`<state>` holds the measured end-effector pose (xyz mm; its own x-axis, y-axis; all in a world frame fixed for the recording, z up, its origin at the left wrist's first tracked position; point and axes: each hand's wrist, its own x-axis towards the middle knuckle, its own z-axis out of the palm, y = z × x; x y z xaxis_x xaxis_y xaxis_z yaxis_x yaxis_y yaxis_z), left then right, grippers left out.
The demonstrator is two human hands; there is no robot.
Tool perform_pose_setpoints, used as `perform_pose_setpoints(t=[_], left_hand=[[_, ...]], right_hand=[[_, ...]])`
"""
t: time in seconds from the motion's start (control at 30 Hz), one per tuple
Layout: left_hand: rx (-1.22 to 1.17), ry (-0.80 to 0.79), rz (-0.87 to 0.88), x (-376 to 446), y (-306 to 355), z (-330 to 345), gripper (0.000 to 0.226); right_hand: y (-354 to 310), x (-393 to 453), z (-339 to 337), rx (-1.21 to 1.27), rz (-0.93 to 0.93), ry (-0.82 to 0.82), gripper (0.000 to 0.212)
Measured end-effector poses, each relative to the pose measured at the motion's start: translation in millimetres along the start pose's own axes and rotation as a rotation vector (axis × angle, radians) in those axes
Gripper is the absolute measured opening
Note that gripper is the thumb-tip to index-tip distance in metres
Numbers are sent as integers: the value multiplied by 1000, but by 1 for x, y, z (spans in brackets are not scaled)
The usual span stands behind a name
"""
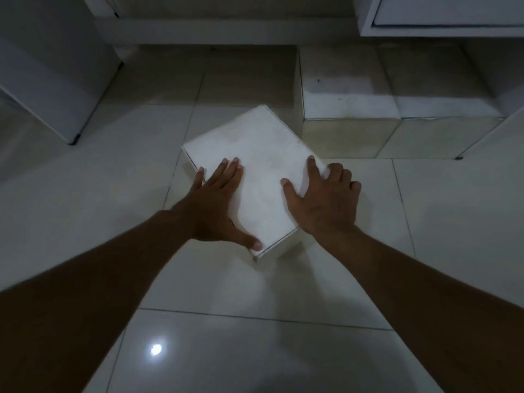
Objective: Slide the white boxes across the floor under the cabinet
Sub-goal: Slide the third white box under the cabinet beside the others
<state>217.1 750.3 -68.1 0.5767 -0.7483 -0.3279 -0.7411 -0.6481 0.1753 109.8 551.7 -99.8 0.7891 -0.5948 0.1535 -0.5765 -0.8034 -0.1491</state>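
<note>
- I see the tiled floor (283,336) filling the lower frame; it is glossy, with a bright light reflection (156,349) at 7 o'clock.
- I see a cabinet (442,15) at 1 o'clock, raised off the floor, its underside in shadow.
- I see a tiled step (397,109) below that cabinet, at 2 o'clock from the frame centre, set against the back wall.
- I see a second white unit (48,80) at 10 o'clock, standing on a small dark foot (72,142).
- I see one white box (255,165) near the frame centre, flat on the floor and turned so that a corner points toward 6 o'clock. Its far corner lies just beside the left end of the step; I cannot tell whether they touch.
- My left hand (215,205) lies flat on the box's lid along the 9 o'clock edge, fingers straight, thumb extended to the near corner. It grasps nothing; it presses.
- My right hand (326,199) rests on the 3 o'clock edge of the box, thumb and forefinger on the lid, the remaining fingers bent over the edge and down the side. It holds the box at that edge.
</note>
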Motion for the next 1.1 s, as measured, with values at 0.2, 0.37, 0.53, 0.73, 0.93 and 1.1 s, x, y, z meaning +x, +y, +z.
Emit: perform_pose_setpoints(t=[0.2,0.37,0.53,0.73,0.93,1.1], left_hand=[[55,-151,-46,0,21,-16,166],[118,-116,-35,-8,54,2,140],[93,-152,-12,-7,47,-6,127],[67,-147,-134,-8,50,-16,111],[41,54,-218,4,50,10,110],[86,244,-142,14,33,28,108]], right_hand=[[2,-9,-12,-36,-40,0,83],[31,-8,-10,169,-580,-43,70],[33,-15,-5,148,-626,-130,82],[25,-10,-6,165,-650,-161,83],[11,-13,13,205,-612,-36,75],[16,-3,24,265,-644,60,74]])
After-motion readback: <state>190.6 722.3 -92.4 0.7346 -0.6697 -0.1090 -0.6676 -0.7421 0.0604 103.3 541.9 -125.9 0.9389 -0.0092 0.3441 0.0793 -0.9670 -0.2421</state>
